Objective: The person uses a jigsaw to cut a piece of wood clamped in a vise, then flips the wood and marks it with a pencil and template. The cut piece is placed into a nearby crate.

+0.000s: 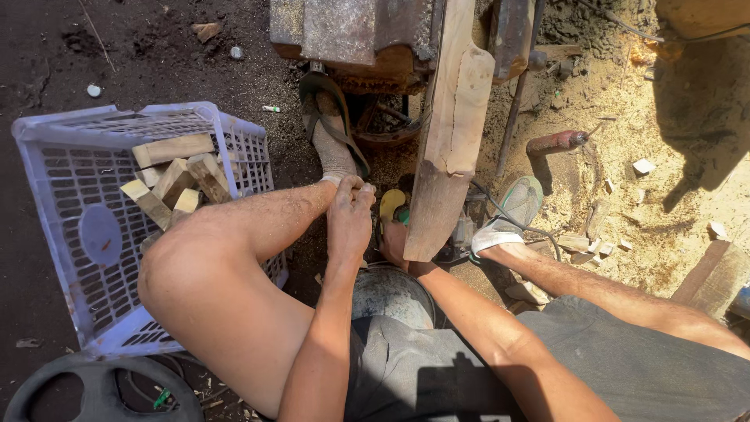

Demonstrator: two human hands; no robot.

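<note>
Two hands meet beside the upright plank (451,133): left hand (349,215) curled (contents hidden), right hand (394,241) nearer, grip unclear.

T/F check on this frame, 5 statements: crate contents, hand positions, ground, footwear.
1. The pale plastic crate holds cut wooden blocks. True.
2. The left hand is inside the crate. False: it is raised between the knees, beside the upright wooden plank, apart from the crate.
3. Sawdust covers the ground on the right side of the frame. True.
4. The right hand rests on the black wheel-shaped ring at the lower left. False: it is low at the foot of the plank, partly hidden.
5. Both feet are bare. False: each wears a sandal over a dusty foot.
</note>
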